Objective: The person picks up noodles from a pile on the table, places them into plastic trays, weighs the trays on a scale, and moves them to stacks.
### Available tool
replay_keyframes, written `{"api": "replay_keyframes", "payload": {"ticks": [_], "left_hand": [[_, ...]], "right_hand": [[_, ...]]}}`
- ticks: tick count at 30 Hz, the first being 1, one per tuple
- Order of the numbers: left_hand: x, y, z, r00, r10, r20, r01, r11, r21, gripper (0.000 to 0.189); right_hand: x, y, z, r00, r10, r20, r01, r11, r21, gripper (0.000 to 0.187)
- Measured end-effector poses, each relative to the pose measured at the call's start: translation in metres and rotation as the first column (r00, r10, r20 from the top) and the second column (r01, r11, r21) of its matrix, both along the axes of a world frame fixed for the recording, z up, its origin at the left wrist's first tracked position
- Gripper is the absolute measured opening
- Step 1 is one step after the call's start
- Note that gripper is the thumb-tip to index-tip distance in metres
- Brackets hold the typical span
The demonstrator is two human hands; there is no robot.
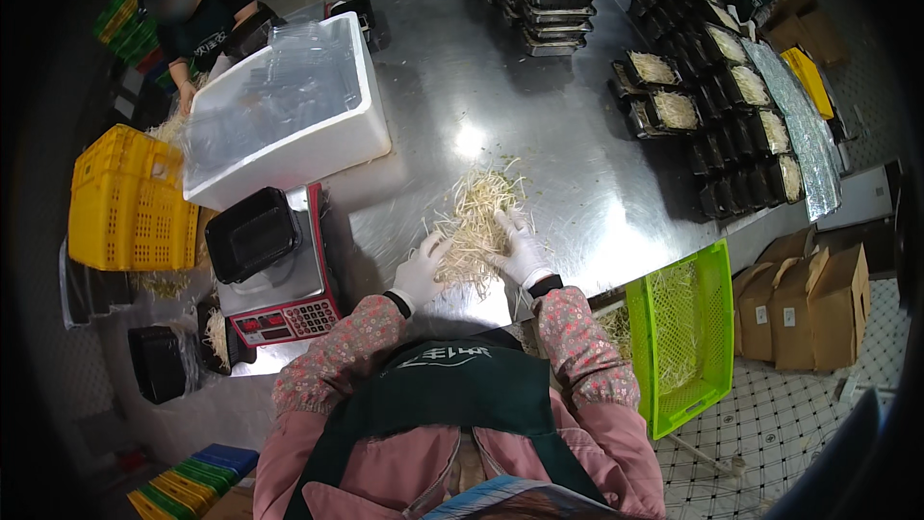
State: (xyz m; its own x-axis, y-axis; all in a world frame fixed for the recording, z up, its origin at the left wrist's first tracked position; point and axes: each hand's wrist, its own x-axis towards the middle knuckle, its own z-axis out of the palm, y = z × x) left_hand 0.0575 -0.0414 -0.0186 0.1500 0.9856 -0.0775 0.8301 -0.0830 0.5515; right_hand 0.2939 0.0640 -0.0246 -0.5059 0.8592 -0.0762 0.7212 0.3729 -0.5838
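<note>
A loose heap of bean sprouts lies on the stainless steel table in front of me. My left hand, in a white glove, touches the heap's left side with its fingers bent. On the right side my gloved right hand rests against the sprouts, fingers spread. Whether either hand grips any sprouts cannot be told. To the left, an empty black plastic tray sits on a red and silver digital scale. A black tray with sprouts stands beside the scale's lower left corner.
A white foam box with clear plastic lids and a yellow crate stand left. Stacked sprout trays are at the back, more at right. A green crate is near my right arm. Two co-workers stand across the table.
</note>
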Motion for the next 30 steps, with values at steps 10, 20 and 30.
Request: {"api": "replay_keyframes", "payload": {"ticks": [10,20,30], "left_hand": [[-0.001,0.047,-0.034,0.998,-0.054,-0.016,0.053,0.997,-0.051,0.059],[-0.004,0.020,-0.008,0.992,-0.081,0.091,0.060,0.975,0.213,0.038],[-0.061,-0.036,0.110,0.919,0.216,0.329,-0.342,0.853,0.395,0.037]], "right_hand": [[-0.017,-0.012,-0.029,0.990,-0.003,0.144,0.015,0.996,-0.083,0.052],[-0.006,0.018,0.003,0.938,-0.250,-0.238,0.178,0.941,-0.287,0.033],[-0.028,-0.004,0.032,0.965,-0.084,0.248,0.106,0.992,-0.074,0.119]]}}
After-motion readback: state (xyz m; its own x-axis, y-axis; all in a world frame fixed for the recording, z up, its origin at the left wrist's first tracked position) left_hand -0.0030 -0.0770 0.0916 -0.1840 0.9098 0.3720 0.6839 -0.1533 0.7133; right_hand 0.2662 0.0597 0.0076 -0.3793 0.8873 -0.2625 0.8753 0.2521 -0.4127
